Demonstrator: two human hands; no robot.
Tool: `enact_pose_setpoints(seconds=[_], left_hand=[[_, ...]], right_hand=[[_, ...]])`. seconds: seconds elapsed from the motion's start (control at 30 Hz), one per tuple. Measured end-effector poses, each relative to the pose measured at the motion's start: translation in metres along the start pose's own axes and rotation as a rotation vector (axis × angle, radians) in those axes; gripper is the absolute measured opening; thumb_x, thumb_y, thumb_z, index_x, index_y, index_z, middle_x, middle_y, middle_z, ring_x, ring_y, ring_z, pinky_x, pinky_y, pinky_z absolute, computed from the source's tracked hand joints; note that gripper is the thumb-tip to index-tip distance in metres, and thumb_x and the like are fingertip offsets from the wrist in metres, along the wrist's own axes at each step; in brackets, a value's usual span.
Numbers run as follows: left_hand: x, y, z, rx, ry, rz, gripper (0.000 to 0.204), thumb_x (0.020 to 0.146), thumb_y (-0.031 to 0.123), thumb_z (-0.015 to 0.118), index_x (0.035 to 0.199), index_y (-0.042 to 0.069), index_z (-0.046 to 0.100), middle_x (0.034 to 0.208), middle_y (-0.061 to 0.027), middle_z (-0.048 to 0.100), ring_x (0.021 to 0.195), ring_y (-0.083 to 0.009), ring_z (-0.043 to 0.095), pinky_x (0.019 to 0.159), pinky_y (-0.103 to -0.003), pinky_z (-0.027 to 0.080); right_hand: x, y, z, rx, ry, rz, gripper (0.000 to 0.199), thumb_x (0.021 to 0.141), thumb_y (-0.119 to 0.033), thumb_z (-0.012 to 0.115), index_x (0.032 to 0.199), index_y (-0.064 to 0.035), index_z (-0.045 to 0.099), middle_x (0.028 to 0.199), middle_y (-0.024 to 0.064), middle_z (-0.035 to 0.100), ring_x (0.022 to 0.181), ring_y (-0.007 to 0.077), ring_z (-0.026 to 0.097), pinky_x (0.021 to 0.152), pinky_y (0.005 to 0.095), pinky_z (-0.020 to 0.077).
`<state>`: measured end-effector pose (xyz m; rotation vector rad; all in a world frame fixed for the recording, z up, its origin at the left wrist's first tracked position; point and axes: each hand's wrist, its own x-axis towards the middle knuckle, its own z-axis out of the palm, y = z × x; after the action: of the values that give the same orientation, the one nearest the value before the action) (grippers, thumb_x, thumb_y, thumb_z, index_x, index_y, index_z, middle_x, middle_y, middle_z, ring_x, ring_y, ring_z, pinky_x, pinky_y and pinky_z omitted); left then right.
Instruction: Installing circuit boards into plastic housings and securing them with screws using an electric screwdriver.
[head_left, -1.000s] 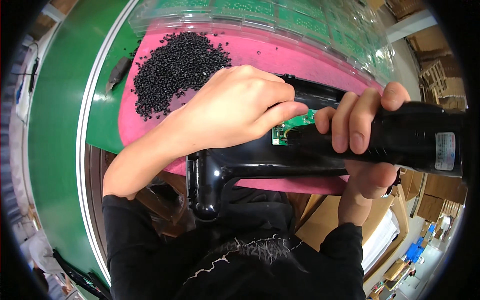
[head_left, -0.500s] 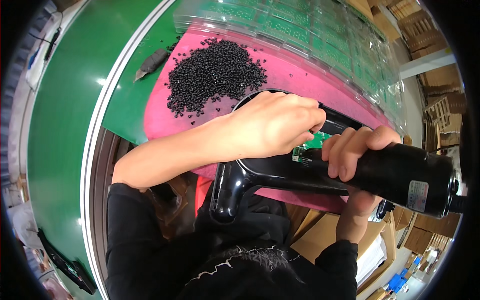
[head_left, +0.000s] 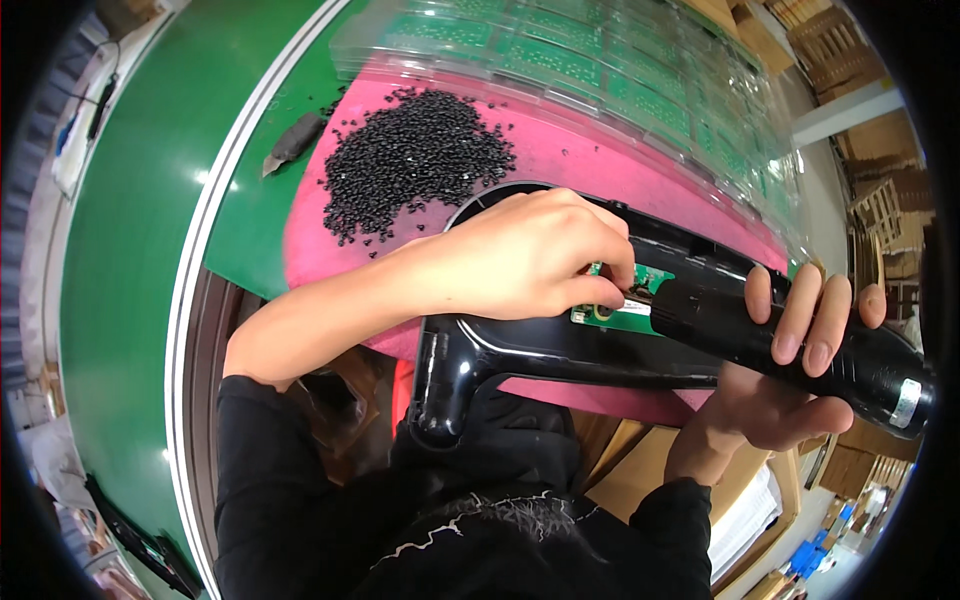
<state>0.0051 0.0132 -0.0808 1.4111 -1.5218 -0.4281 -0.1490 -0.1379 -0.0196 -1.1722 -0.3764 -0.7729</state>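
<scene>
- In the head view, the black plastic housing (head_left: 570, 350) is lying on the pink mat (head_left: 690, 225), one rounded end jutting past its near edge, seemingly so that its open inside is facing the worker.
- The green circuit board (head_left: 632, 321) is sitting inside the housing.
- Over the housing, the left hand (head_left: 540, 255) is bending thumb and forefinger close together at the board; I cannot tell whether they are pinching anything.
- At the housing's right, the right hand (head_left: 757, 402) is wrapping round a black cylindrical tool (head_left: 700, 315), probably slanting it to bring the narrow end to the board.
- Beyond the housing, small black pieces (head_left: 415, 160) are lying heaped, presumably for easy picking.
</scene>
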Motion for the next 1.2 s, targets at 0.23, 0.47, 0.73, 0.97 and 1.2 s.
enact_pose_setpoints(seconds=[0.23, 0.47, 0.73, 0.97, 1.2], left_hand=[[0.004, 0.007, -0.005, -0.058, -0.084, -0.142, 0.032, 0.076, 0.016, 0.079, 0.101, 0.001, 0.065, 0.101, -0.0058, 0.064, 0.077, -0.0172, 0.059, 0.067, -0.031, 0.049], [-0.001, 0.001, -0.001, 0.19, -0.189, -0.229, 0.056, 0.067, 0.014, 0.084, 0.116, 0.005, 0.059, 0.118, -0.0066, 0.058, 0.088, -0.0212, 0.06, 0.08, -0.033, 0.051], [0.001, 0.002, 0.0, 0.227, -0.212, -0.223, 0.059, 0.064, 0.007, 0.083, 0.117, 0.007, 0.057, 0.116, -0.0071, 0.057, 0.096, -0.0264, 0.061, 0.082, -0.037, 0.052], [0.001, 0.007, 0.001, 0.278, -0.235, -0.243, 0.054, 0.069, 0.009, 0.08, 0.117, 0.008, 0.056, 0.119, -0.0065, 0.055, 0.098, -0.0291, 0.062, 0.08, -0.038, 0.053], [-0.007, 0.005, 0.001, 0.278, -0.197, -0.201, 0.047, 0.075, 0.013, 0.078, 0.116, 0.006, 0.056, 0.118, -0.0084, 0.056, 0.098, -0.0293, 0.063, 0.079, -0.039, 0.053]], right_hand=[[0.006, -0.013, -0.016, 0.063, -0.134, -0.006, 0.066, 0.079, -0.035, 0.082, 0.124, -0.0135, 0.038, 0.086, -0.0074, 0.051, 0.074, 0.0081, 0.049, 0.074, 0.031, 0.0374], [0.004, -0.014, -0.058, -0.225, -0.304, 0.115, 0.069, 0.083, -0.048, 0.075, 0.13, -0.0117, 0.04, 0.082, -0.0027, 0.049, 0.069, 0.0103, 0.048, 0.066, 0.0306, 0.0389], [-0.001, -0.008, -0.066, -0.253, -0.291, 0.137, 0.069, 0.083, -0.048, 0.076, 0.129, -0.0125, 0.039, 0.079, -0.0025, 0.049, 0.067, 0.0106, 0.048, 0.065, 0.0308, 0.0388], [-0.007, -0.003, -0.066, -0.252, -0.219, 0.132, 0.065, 0.081, -0.051, 0.077, 0.121, -0.0137, 0.043, 0.077, -0.0031, 0.047, 0.065, 0.0102, 0.045, 0.063, 0.0295, 0.0373], [-0.012, 0.005, -0.057, -0.26, -0.2, 0.115, 0.07, 0.08, -0.054, 0.076, 0.126, -0.0126, 0.044, 0.075, -0.0034, 0.047, 0.063, 0.0101, 0.045, 0.062, 0.0295, 0.0375]])
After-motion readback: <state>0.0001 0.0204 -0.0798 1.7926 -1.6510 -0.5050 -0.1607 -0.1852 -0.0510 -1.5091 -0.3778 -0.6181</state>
